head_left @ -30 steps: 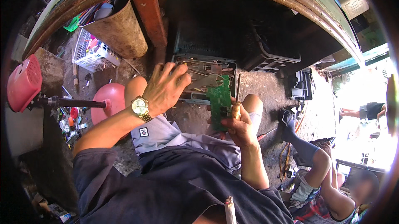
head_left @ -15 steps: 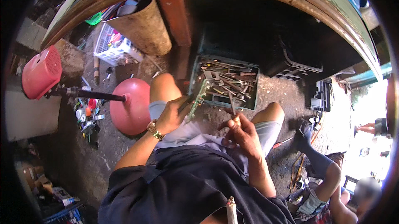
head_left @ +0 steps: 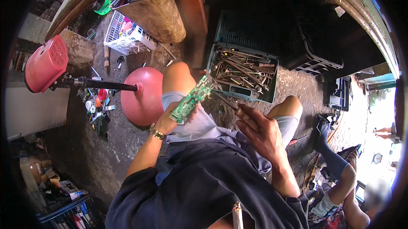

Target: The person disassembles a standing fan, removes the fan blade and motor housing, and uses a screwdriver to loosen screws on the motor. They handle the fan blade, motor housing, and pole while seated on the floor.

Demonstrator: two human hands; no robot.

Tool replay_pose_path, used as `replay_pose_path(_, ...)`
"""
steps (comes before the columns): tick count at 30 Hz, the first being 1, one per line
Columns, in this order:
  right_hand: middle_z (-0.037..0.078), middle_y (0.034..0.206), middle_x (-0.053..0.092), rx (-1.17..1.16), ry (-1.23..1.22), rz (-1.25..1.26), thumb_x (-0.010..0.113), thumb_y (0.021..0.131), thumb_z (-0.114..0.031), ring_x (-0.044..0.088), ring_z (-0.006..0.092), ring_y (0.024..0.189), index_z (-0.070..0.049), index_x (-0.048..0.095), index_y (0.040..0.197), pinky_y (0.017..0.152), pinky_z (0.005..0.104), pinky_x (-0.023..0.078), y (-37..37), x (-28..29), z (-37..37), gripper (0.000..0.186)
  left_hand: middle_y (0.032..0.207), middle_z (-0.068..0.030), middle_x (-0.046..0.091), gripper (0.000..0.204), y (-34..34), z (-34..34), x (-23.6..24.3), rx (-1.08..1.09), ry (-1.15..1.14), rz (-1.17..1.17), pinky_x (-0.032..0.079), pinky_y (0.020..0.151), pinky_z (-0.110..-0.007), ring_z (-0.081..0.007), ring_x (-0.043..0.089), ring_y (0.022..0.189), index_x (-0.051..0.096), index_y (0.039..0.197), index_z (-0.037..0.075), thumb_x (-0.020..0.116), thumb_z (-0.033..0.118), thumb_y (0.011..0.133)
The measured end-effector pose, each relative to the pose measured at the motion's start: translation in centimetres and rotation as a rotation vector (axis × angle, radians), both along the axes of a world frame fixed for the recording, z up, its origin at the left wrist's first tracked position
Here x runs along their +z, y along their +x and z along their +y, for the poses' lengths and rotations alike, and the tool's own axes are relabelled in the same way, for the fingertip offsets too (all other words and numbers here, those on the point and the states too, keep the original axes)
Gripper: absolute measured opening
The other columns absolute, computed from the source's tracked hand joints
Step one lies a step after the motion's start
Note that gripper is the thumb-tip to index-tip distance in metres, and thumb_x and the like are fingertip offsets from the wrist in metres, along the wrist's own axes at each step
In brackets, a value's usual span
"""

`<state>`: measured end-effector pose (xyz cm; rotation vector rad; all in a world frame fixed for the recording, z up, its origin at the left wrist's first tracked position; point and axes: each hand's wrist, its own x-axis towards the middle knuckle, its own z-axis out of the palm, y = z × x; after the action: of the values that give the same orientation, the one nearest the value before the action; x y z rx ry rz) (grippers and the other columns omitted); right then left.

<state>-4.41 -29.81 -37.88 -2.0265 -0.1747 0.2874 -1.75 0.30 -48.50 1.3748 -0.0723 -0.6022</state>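
Note:
My left hand [head_left: 168,120] is closed on the lower end of a green circuit board [head_left: 190,100], which tilts up to the right with its component side showing. A flat grey metal piece [head_left: 213,83] sits at the board's far end. My right hand [head_left: 261,128] is wrapped round the handle of a screwdriver [head_left: 226,102]. Its thin dark shaft points up and left, and the tip is close to the metal piece; I cannot tell whether they touch. Most of the handle is hidden by my fingers.
Beyond my knees lies an open toolbox [head_left: 276,78] full of wrenches. A pink fan [head_left: 141,97] with a black pole stands at left, near a white crate [head_left: 121,47] and a rusty bin [head_left: 158,18]. Small scraps litter the floor. Another person's leg [head_left: 332,150] is at right.
The board has turned from nearly edge-on to show its green face. My right hand has swung the screwdriver from pointing upward to pointing left, toward the board's end. The view has shifted slightly.

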Motion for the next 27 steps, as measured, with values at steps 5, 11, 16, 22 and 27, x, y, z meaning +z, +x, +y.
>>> replay_pose_path(5,0.019,0.112,0.068,0.109,-0.136,-0.02,0.063,0.091,-0.019,0.066,0.0347,0.104,0.0,0.062,0.12,0.086,0.0381,0.052,1.7,-2.7,1.5,0.035,0.074,0.0011,0.059,0.052,0.2,1.0,2.6,0.022,0.34,0.014,0.045,0.06,-0.024,-0.0071,0.052,0.062,0.065,0.097,0.0,0.04,0.045,0.105)
replay_pose_path(11,0.022,0.109,0.067,0.065,-0.078,0.063,0.063,0.091,-0.022,0.065,0.0386,0.104,0.001,0.061,0.122,0.088,0.0406,0.051,2.7,-2.3,3.1,0.038,0.072,-0.0006,0.056,0.049,0.3,2.7,0.0,0.027,0.28,0.057,0.042,0.053,-0.024,-0.007,0.049,0.057,0.065,0.098,0.0,0.041,0.043,0.105)
replay_pose_path(16,0.022,0.11,0.068,0.11,-0.108,0.002,0.062,0.092,-0.022,0.066,0.0355,0.104,0.001,0.061,0.124,0.089,0.0389,0.051,2.9,-2.6,2.2,0.039,0.076,0.0018,0.052,0.048,0.2,2.3,0.1,0.12,0.195,0.051,0.038,0.048,-0.022,-0.0054,0.045,0.053,0.059,0.129,0.0,0.044,0.039,0.104)
replay_pose_path(22,0.01,0.103,0.069,-0.287,0.089,0.099,0.061,0.097,-0.029,0.065,0.016,0.092,0.001,0.056,0.13,0.082,0.0286,0.05,3.7,-5.5,-2.7,0.045,0.07,0.0047,0.049,0.038,-0.1,0.7,1.1,0.138,0.421,-0.061,0.039,0.048,-0.022,-0.0038,0.046,0.055,0.06,0.128,0.003,0.053,0.03,0.102)
replay_pose_path(27,-0.003,0.077,0.057,-0.605,0.518,0.25,0.058,0.098,-0.022,0.049,0.0043,0.063,-0.008,0.059,0.113,0.053,0.0187,0.034,4.6,-8.9,-6.2,0.021,0.065,-0.0012,0.059,0.039,1.2,-4.6,-2.5,0.008,0.594,-0.072,0.046,0.052,-0.029,-0.0096,0.056,0.055,0.062,0.12,0.004,0.055,0.036,0.1)
